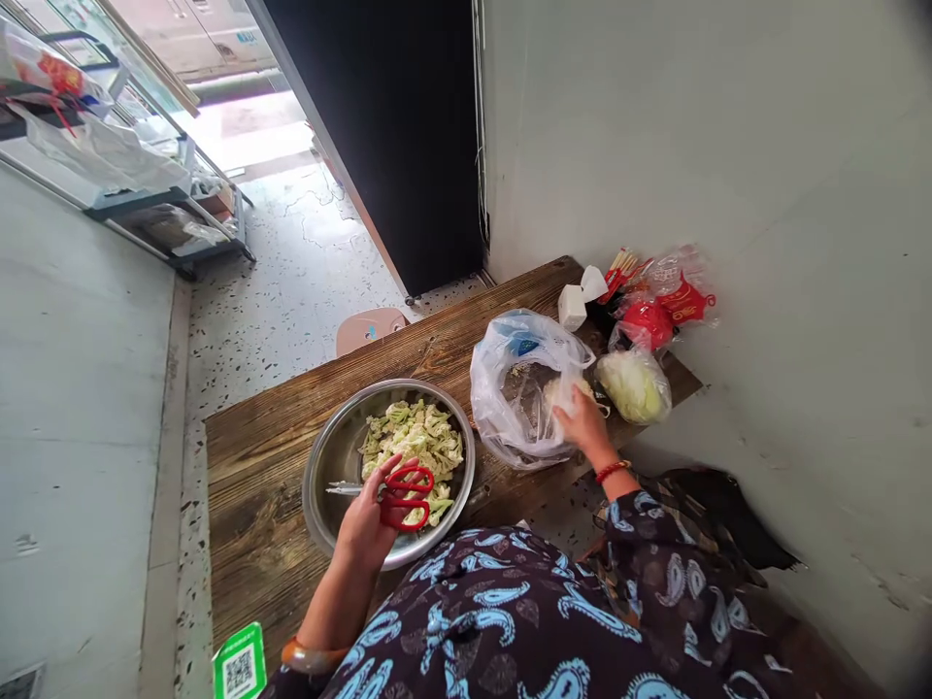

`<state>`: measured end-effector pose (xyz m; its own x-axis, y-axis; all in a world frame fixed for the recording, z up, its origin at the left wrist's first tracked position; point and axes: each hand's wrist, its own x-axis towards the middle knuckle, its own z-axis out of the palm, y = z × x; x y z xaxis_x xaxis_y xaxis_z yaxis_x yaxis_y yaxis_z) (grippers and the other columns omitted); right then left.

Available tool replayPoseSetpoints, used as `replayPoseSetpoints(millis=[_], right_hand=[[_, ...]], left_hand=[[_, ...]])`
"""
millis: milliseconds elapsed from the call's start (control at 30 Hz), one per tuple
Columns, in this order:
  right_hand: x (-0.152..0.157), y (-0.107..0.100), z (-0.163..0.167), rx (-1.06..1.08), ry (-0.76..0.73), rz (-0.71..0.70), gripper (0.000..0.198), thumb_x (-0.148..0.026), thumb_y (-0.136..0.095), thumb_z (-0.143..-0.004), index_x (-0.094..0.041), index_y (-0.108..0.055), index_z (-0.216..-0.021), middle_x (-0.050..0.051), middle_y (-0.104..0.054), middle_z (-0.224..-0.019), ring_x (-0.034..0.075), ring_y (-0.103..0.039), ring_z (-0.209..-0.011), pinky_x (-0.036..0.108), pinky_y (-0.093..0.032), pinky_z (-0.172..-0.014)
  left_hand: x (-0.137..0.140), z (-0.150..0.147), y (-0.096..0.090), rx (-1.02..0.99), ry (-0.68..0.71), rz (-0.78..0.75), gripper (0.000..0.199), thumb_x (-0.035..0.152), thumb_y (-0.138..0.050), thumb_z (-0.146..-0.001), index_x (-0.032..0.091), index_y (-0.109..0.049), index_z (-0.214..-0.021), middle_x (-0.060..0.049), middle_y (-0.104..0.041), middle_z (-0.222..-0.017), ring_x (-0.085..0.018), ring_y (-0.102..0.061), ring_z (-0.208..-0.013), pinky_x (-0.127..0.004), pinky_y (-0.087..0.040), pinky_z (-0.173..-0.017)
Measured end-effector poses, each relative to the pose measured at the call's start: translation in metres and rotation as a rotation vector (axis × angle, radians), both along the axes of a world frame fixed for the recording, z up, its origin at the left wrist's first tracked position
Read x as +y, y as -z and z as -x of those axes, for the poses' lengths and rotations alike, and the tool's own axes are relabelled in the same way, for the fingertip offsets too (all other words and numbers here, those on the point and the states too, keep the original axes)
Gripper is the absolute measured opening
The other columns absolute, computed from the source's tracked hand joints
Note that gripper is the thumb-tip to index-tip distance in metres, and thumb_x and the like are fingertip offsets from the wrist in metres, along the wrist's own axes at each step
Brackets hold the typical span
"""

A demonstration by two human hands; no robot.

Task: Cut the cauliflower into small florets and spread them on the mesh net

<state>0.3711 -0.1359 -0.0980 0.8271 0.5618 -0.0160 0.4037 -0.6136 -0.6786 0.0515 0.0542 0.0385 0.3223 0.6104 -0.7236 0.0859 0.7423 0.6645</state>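
Observation:
A pair of scissors (409, 497) with red handles lies across my left hand (373, 515), its blades pointing left. That hand is over a wide metal basin (318, 519), its fingers partly curled around the scissors. Cut cauliflower florets (415, 437) with pale green stems are heaped in the basin. To the right, a white plastic bag (495, 408) stands with its mouth spread wide. My right hand (584, 425) reaches to the bag's right side and grips a pale piece of cauliflower (560, 392), partly hidden by fingers and plastic.
A bagged pale green vegetable (635, 386) lies right of the bag. Behind it are a white tissue pack (572, 306) and red packaging (648, 320) against the wall. The wooden table (254, 485) carries a green QR-code card (240, 665). A stool (371, 330) stands beyond it.

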Motion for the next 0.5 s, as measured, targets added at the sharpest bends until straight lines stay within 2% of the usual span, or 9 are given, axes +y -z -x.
replayPoseSetpoints(millis=[133,233,367,433,500], right_hand=[[0.047,0.005,0.033,0.069,-0.173,-0.053,0.068,-0.036,-0.065,-0.08,-0.017,-0.051,-0.144,0.016,-0.067,-0.132,0.029,-0.064,-0.119,0.043,-0.05,-0.102],[0.061,0.006,0.043,0.109,-0.247,-0.093,0.069,-0.035,-0.067,-0.08,-0.019,-0.051,-0.145,0.014,-0.065,-0.136,0.027,-0.065,-0.12,0.04,-0.051,-0.101],[0.041,0.008,0.029,0.126,-0.206,-0.125,0.06,-0.038,-0.058,-0.088,-0.019,-0.052,-0.145,0.013,-0.069,-0.13,0.024,-0.068,-0.115,0.037,-0.053,-0.098],[0.02,0.009,0.013,0.109,-0.099,-0.126,0.054,-0.037,-0.045,-0.094,-0.018,-0.051,-0.145,0.015,-0.069,-0.129,0.024,-0.067,-0.115,0.039,-0.053,-0.098],[-0.003,0.011,-0.006,0.07,0.029,-0.126,0.054,-0.035,-0.04,-0.095,-0.015,-0.049,-0.145,0.018,-0.059,-0.142,0.027,-0.057,-0.129,0.046,-0.044,-0.109]], left_hand=[[0.0,-0.002,-0.005,0.013,-0.033,-0.01,0.039,0.021,-0.041,-0.099,0.011,-0.054,-0.134,-0.017,-0.075,-0.104,-0.024,-0.075,-0.067,-0.037,-0.063,-0.055],[-0.001,0.001,-0.006,0.024,-0.027,-0.02,0.04,0.02,-0.042,-0.098,0.013,-0.053,-0.136,-0.016,-0.075,-0.106,-0.023,-0.074,-0.064,-0.036,-0.061,-0.051],[-0.001,0.008,-0.002,0.043,0.005,-0.006,0.043,0.024,-0.043,-0.098,0.016,-0.05,-0.14,-0.015,-0.076,-0.104,-0.023,-0.073,-0.059,-0.038,-0.061,-0.049],[-0.001,0.009,0.0,0.055,-0.001,-0.005,0.043,0.025,-0.042,-0.098,0.016,-0.05,-0.139,-0.015,-0.076,-0.101,-0.023,-0.073,-0.059,-0.038,-0.061,-0.05],[-0.001,0.008,0.001,0.057,-0.022,-0.012,0.041,0.025,-0.041,-0.099,0.014,-0.052,-0.137,-0.015,-0.076,-0.101,-0.023,-0.073,-0.06,-0.038,-0.061,-0.051]])
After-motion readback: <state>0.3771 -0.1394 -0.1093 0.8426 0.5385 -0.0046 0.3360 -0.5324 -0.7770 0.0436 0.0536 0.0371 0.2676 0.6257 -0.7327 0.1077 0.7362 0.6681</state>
